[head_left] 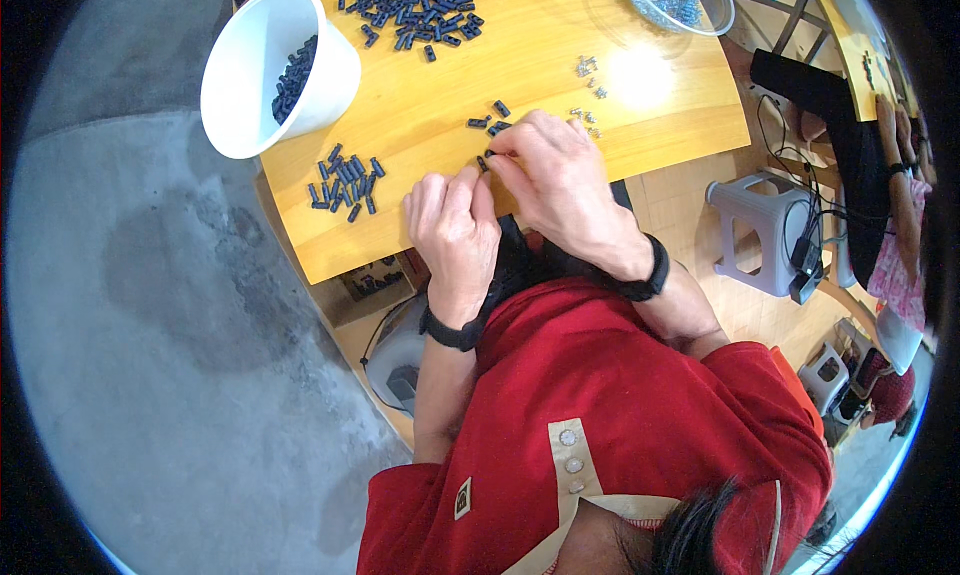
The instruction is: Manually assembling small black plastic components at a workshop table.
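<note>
My left hand (452,230) and my right hand (553,170) meet over the front edge of the yellow table (430,105). Between their fingertips is a small black plastic piece (483,163), mostly covered by the fingers. Both hands are closed in a pinch on it. Just beyond my right fingers lie a few loose black pieces (499,108). Left of my left hand is a small pile of similar black pieces (345,183). Tiny shiny metal parts (586,67) are scattered past my right hand, too small to make out exactly.
A white bucket (340,70) with black pieces inside is tipped toward the table's left edge. A large black heap (420,10) lies at the back. A clear bowl (712,5) of small bluish parts stands back right. Grey stools (750,235) and another person's arm (897,190) appear at right.
</note>
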Demonstrator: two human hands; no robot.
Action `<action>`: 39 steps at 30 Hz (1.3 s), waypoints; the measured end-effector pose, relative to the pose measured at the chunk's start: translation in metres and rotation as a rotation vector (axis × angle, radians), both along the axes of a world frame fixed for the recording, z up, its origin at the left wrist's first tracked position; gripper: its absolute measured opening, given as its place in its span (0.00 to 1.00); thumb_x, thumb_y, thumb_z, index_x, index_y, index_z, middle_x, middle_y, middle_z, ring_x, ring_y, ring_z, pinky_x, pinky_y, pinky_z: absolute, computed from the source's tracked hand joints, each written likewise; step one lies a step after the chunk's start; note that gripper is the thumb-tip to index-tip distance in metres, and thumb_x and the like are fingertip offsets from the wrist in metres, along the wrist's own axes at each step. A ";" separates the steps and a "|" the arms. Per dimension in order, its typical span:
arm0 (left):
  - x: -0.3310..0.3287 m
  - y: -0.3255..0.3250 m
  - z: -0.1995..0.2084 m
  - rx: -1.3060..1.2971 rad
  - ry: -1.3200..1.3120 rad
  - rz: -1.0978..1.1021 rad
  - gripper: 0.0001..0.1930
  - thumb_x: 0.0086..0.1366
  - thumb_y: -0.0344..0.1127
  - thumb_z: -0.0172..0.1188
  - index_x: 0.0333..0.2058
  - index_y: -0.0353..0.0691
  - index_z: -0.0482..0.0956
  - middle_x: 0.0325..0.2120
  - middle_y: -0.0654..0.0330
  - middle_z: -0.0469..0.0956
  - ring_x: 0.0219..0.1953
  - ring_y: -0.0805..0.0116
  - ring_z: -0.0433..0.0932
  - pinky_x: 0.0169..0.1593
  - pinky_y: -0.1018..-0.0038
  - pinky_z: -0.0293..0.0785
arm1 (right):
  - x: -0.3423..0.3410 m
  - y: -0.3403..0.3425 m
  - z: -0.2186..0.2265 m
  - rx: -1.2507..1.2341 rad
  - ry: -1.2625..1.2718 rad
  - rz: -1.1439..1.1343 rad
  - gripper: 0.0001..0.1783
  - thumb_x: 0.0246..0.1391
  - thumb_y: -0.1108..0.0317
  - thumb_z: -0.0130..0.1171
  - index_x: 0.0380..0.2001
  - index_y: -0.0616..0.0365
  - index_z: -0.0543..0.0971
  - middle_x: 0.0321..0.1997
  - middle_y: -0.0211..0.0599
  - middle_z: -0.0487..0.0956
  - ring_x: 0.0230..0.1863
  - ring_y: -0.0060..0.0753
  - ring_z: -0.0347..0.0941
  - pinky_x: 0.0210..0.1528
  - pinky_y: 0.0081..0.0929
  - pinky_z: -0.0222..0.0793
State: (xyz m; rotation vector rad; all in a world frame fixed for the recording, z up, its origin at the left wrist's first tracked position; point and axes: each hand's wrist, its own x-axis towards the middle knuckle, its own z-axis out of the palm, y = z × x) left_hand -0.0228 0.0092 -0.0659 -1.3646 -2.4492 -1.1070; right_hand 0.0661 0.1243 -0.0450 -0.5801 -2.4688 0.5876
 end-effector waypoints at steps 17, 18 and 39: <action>0.031 -0.009 0.063 0.288 -0.472 -0.223 0.10 0.56 0.19 0.65 0.38 0.32 0.83 0.30 0.57 0.78 0.30 0.69 0.78 0.34 0.76 0.74 | 0.056 -0.003 0.005 -1.690 0.524 0.410 0.08 0.64 0.74 0.54 0.44 0.62 0.76 0.36 0.35 0.82 0.37 0.24 0.80 0.44 0.21 0.77; 0.030 -0.009 0.061 0.280 -0.402 -0.244 0.10 0.57 0.20 0.66 0.39 0.33 0.82 0.31 0.57 0.77 0.29 0.70 0.79 0.32 0.75 0.76 | 0.057 -0.003 0.006 -1.684 0.509 0.401 0.07 0.64 0.74 0.54 0.44 0.62 0.77 0.36 0.35 0.82 0.37 0.23 0.80 0.44 0.21 0.77; 0.037 -0.009 0.045 0.069 -0.446 -0.143 0.09 0.60 0.22 0.64 0.40 0.32 0.82 0.36 0.55 0.82 0.36 0.69 0.79 0.41 0.76 0.74 | 0.055 -0.012 0.009 -1.071 0.397 0.149 0.06 0.61 0.68 0.60 0.35 0.61 0.79 0.32 0.31 0.77 0.35 0.23 0.73 0.40 0.23 0.70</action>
